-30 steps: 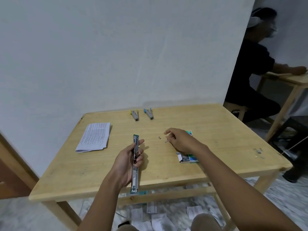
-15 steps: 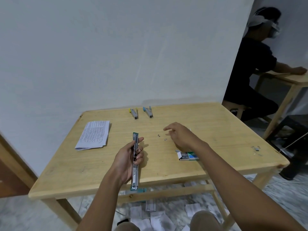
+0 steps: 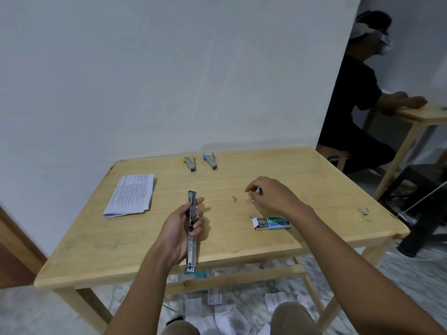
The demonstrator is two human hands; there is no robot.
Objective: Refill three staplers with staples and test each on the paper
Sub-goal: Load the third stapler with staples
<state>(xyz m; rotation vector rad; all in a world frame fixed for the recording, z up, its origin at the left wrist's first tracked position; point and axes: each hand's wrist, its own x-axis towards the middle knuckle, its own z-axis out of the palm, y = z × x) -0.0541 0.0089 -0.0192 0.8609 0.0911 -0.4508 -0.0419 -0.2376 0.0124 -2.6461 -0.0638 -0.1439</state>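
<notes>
My left hand (image 3: pixel 177 229) grips a green stapler (image 3: pixel 191 247), which is swung open into one long strip pointing away from me over the near table edge. My right hand (image 3: pixel 273 197) hovers palm down over the table, its fingers curled at a small blue-and-white thing (image 3: pixel 258 190); I cannot tell if it holds it. Loose staple bits (image 3: pixel 234 199) lie just left of those fingers. An open green staple box (image 3: pixel 272 223) sits below my right wrist. A yellow stapler (image 3: pixel 189 162) and a blue stapler (image 3: pixel 210 161) lie at the far edge. A printed paper stack (image 3: pixel 130 194) lies at the left.
The wooden table (image 3: pixel 314 180) stands against a white wall. More loose staples (image 3: pixel 363 211) lie near its right edge. Another person (image 3: pixel 350 112) sits at a second table on the right. Paper scraps (image 3: pixel 217 310) litter the floor under the table.
My right hand has let a small staple piece drop onto the table and lifted slightly to the right. The left hand and its stapler have barely moved.
</notes>
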